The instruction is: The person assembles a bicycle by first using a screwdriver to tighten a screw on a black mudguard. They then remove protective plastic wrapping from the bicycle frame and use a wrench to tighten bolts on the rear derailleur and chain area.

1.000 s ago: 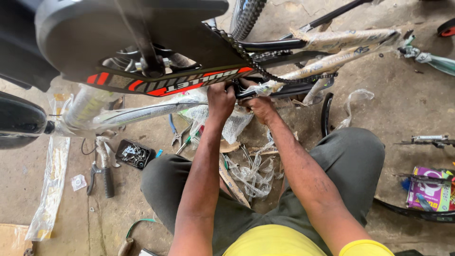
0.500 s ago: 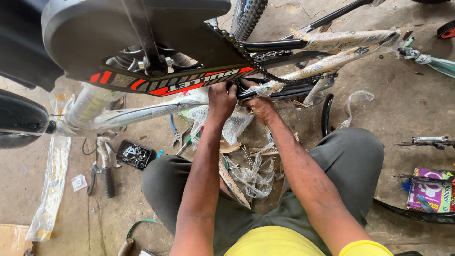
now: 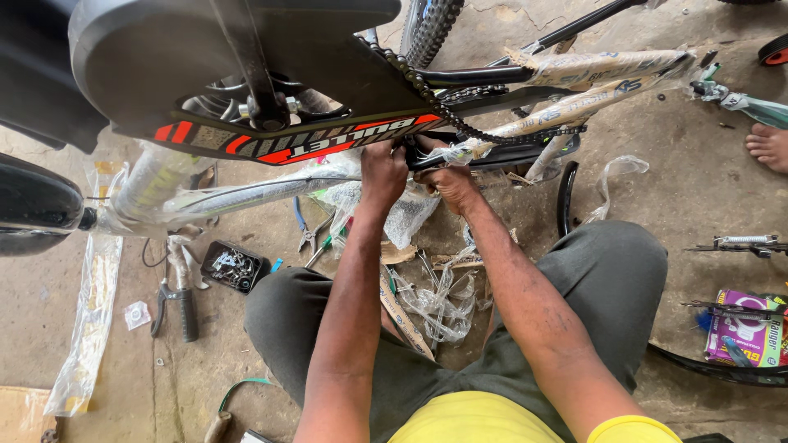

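Black frame: bicycle frame (image 3: 492,156) is gripped at twelve o'clock.
Left hand (image 3: 384,168): fingers closed on frame, arm extended.
Right hand (image 3: 447,182): fingers curled around frame.

We saw a matt black plastic chain guard (image 3: 205,57) above a dull, greasy metal chain (image 3: 460,123). The bicycle frame tubes (image 3: 591,70) were wrapped in brown paper and clear glossy plastic film. Our left hand (image 3: 384,168) and right hand (image 3: 447,182) pressed against a smooth black painted metal stay (image 3: 492,156). Crinkled transparent plastic wrapping (image 3: 439,303) lay on the rough, stained concrete floor (image 3: 673,180). Nearby, pliers (image 3: 308,234) had blue rubbery grips, and our trousers (image 3: 607,279) were grey matt cloth.
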